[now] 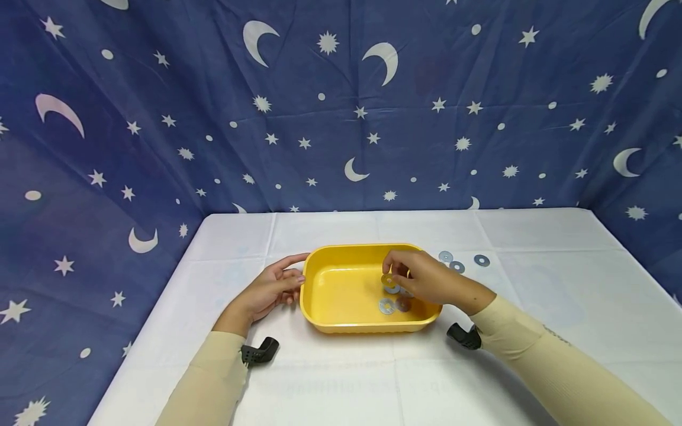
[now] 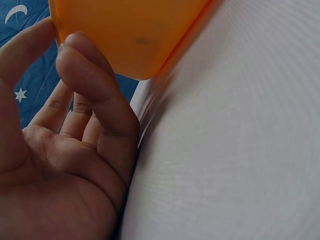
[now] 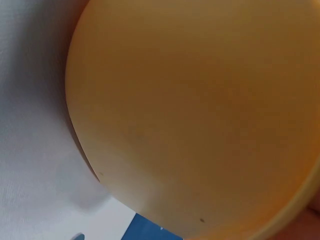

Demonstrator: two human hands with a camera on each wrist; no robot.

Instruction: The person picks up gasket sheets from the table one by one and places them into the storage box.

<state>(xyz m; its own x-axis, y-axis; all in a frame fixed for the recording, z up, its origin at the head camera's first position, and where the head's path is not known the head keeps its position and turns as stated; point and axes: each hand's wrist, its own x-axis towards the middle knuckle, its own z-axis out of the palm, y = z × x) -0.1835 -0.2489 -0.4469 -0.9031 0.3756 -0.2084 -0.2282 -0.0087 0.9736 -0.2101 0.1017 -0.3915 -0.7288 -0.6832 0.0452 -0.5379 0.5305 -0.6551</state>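
Observation:
A yellow plastic tray (image 1: 335, 290) sits on the white table, its rim level. At its left end my left hand (image 1: 272, 288) touches the rim with thumb and forefinger, the other fingers loosely bent beside the wall. My right hand (image 1: 421, 277) reaches over the right end and pinches a flat round washer (image 1: 389, 280) between thumb and fingertips, low inside the tray. Near it on the tray floor lie several more metal washers (image 1: 386, 306), partly hidden under the hand. The right wrist view holds mostly the tray's outer wall (image 3: 190, 120); the washers do not show there.
Three grey washers (image 1: 482, 260) lie on the table just behind and right of the tray. A white cloth (image 1: 341, 378) covers the table. Blue curtains (image 1: 330, 118) with stars and moons rise behind and at both sides. Each wrist carries a black camera mount (image 1: 260, 351).

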